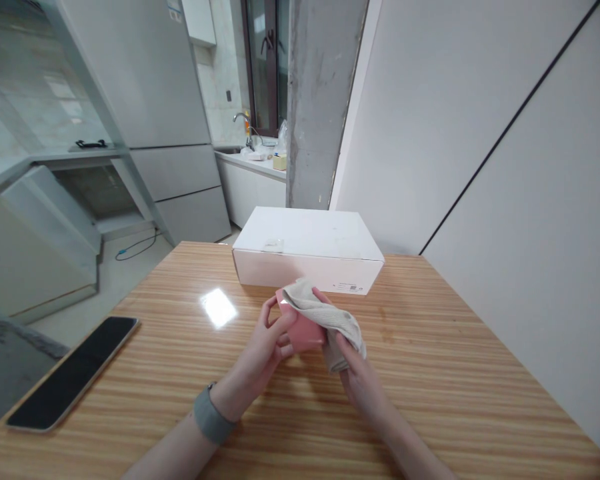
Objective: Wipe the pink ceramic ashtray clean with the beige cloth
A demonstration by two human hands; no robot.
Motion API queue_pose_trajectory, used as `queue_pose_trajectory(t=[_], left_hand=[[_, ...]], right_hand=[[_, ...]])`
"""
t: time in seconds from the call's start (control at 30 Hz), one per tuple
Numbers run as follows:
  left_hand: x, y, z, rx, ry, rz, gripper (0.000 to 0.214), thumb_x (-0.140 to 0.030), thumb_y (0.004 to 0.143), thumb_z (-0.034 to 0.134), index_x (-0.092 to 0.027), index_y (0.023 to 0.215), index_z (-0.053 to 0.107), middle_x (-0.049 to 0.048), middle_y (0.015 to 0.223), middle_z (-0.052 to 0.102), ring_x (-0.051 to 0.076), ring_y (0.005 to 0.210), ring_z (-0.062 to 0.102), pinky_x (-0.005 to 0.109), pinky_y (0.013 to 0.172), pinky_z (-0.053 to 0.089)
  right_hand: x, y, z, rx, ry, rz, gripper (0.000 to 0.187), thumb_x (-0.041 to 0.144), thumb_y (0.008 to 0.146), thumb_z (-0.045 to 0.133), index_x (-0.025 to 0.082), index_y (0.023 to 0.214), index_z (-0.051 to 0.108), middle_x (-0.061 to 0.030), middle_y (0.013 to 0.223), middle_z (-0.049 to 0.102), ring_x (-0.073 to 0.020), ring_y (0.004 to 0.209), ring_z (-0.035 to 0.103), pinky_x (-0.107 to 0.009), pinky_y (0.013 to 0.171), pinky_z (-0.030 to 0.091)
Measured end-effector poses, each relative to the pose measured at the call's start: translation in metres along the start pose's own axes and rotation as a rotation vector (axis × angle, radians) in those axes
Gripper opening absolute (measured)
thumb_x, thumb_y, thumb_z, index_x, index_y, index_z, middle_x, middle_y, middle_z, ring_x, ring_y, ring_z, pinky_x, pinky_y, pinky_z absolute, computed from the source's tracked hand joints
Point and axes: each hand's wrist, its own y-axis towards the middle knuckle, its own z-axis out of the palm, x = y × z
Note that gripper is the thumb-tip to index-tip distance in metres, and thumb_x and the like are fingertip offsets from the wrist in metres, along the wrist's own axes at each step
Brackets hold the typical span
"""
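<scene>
Black glass faces upward on the phone, which lies flat at the far left of the wooden table, near its edge. Risk judged low: it is well apart from both hands, and only a stray sweep of the left forearm would push it off. Next, a grey wristband sits around the left wrist. The left hand holds the pink container, thumb on the near face, other fingers around its left side. Exact type cannot be told, as the upper right part is covered. Location: middle of the table, in front of the white box; contact with the wood cannot be confirmed. Its surface looks glossy, so slipping is the main hazard, the likely cause being a loose left grip under a sideways pull. The beige cloth is draped across the container's top and right side. The right hand grips this cloth, thumb on the near side, one fingertip showing at the far edge. Bunched folds could catch on a corner. A knuckle reaching too far forward might knock the white box.
</scene>
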Motion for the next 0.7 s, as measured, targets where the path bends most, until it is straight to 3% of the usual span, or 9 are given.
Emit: queue_pose_trajectory(t=[0.13,0.27,0.37,0.5,0.7], left_hand=[[0.000,0.000,0.001,-0.004,-0.022,-0.022,0.059,-0.040,0.075,0.076,-0.026,0.125,0.049,0.0124,0.130,0.059,0.026,0.103,0.067,0.040,0.081,0.059],[0.001,0.000,0.003,-0.030,0.103,0.082,0.084,-0.028,0.057,0.088,-0.024,0.131,0.049,0.0144,0.141,0.049,0.031,0.111,0.062,0.038,0.081,0.058],[0.002,0.001,0.004,-0.092,0.255,0.108,0.099,-0.022,0.045,0.092,-0.023,0.133,0.047,0.0165,0.141,0.048,0.030,0.101,0.066,0.037,0.078,0.058],[0.000,0.004,0.004,-0.178,0.401,0.141,0.096,-0.026,0.043,0.094,-0.017,0.126,0.047,0.0193,0.132,0.054,0.028,0.100,0.065,0.036,0.080,0.055],[0.002,0.005,0.003,-0.187,0.374,0.135,0.090,-0.029,0.045,0.093,-0.016,0.122,0.049,0.0175,0.128,0.058,0.028,0.104,0.063,0.033,0.078,0.054]], right_hand=[[0.001,0.001,0.001,0.059,0.026,0.005,0.031,0.043,0.087,0.064,0.031,0.116,0.069,0.0027,0.138,0.060,-0.0194,0.142,0.036,-0.039,0.122,0.017],[0.010,0.004,0.007,-0.053,0.168,0.051,0.029,0.049,0.080,0.070,0.032,0.102,0.075,0.0032,0.124,0.070,-0.0211,0.137,0.044,-0.039,0.121,0.022],[0.016,0.005,0.010,-0.168,0.256,0.134,0.035,0.053,0.069,0.078,0.031,0.095,0.077,0.0016,0.118,0.073,-0.0248,0.134,0.048,-0.042,0.119,0.027],[0.017,0.003,0.013,-0.236,0.310,0.219,0.040,0.054,0.064,0.081,0.029,0.094,0.077,-0.0002,0.121,0.072,-0.0272,0.134,0.048,-0.045,0.118,0.029],[0.015,0.001,0.017,-0.182,0.256,0.125,0.034,0.052,0.068,0.079,0.030,0.095,0.077,0.0007,0.122,0.071,-0.0244,0.134,0.048,-0.042,0.119,0.026]])
